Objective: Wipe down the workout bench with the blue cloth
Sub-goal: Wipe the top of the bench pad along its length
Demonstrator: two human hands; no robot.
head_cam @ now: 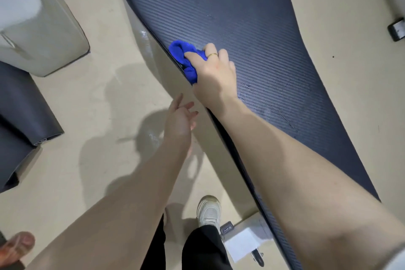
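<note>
Two bare forearms fill the near view, reaching up and away over a white shoe on the floor. Next out, the left hand is held idle beside the bench's near edge, fingers loose, nothing gripped. Further on, the blue cloth is bunched under the right hand and pressed on that edge. Beyond, the workout bench runs lengthwise away; the coming stroke is judged to follow that long axis.
</note>
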